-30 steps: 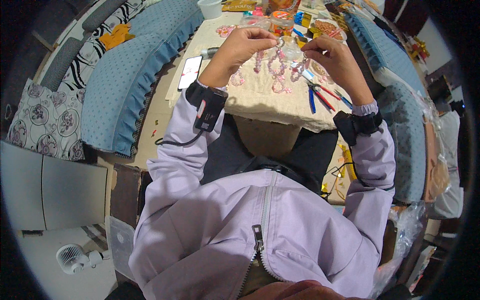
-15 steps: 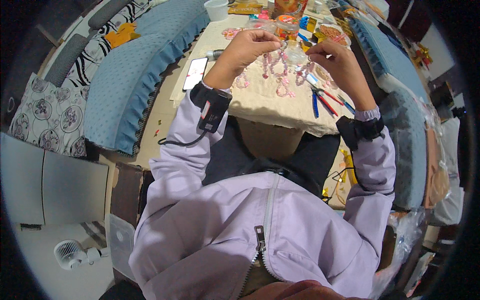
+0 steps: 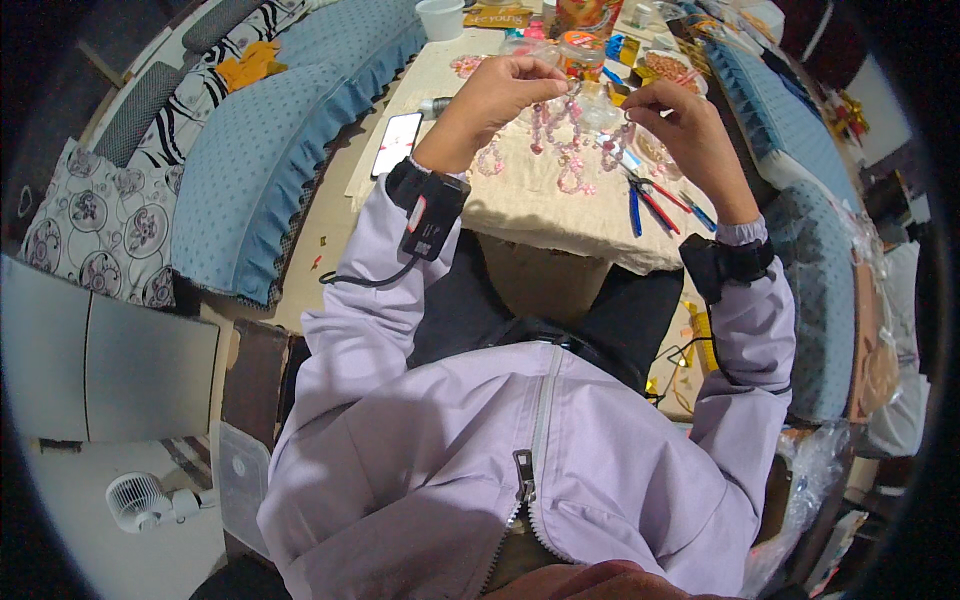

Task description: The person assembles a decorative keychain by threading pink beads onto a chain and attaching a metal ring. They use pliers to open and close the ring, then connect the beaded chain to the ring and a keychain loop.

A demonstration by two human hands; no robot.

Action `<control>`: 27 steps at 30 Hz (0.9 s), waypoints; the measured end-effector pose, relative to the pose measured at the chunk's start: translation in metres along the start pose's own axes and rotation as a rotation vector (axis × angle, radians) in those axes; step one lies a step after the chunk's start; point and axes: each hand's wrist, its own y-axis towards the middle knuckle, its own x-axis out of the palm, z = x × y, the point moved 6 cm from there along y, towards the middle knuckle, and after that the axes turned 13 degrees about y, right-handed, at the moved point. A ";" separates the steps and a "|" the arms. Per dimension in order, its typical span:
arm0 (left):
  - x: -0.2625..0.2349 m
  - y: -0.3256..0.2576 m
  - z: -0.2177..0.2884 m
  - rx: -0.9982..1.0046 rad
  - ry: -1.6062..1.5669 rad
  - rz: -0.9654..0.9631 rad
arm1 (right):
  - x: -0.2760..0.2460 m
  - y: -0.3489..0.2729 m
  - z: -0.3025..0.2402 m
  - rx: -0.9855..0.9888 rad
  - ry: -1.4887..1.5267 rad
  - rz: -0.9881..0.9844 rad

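Over the cloth-covered table (image 3: 530, 220), my left hand (image 3: 490, 105) pinches the upper end of a pink beaded strand (image 3: 572, 165). Its beads hang in loops with a small flower-like cluster at the bottom. Thumb and forefinger of my right hand (image 3: 690, 125) are closed on what looks like a small ring, with more pink beads (image 3: 612, 152) dangling under it. Whether both hands hold one single piece I cannot tell. Below the right hand lie pliers with red and blue handles (image 3: 660, 208). Another pink beaded loop (image 3: 490, 158) rests on the cloth beside the left wrist.
A lit phone (image 3: 397, 145) lies left of my left wrist. Toward the far end stand a white tub (image 3: 440, 20), an orange-lidded jar (image 3: 584, 48) and a dish of brownish beads (image 3: 670, 68). Blue-covered sofas (image 3: 270, 170) flank the table.
The whole view has shifted slightly. Both hands keep their pinch, and the beaded strands still hang between them with little movement.
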 end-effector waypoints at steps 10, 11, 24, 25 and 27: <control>0.000 -0.004 0.006 -0.006 -0.007 0.005 | 0.000 -0.002 0.000 0.074 0.029 -0.060; 0.000 -0.004 0.007 -0.003 -0.025 0.010 | 0.000 -0.002 0.001 0.083 0.026 -0.063; -0.001 -0.004 0.006 -0.007 -0.049 -0.005 | 0.001 -0.007 0.003 0.176 0.382 -0.094; -0.001 -0.005 0.006 -0.014 -0.048 -0.003 | 0.001 -0.007 0.002 0.158 0.393 -0.103; -0.002 -0.005 0.005 -0.019 -0.041 0.000 | 0.001 -0.007 0.002 0.144 0.394 -0.126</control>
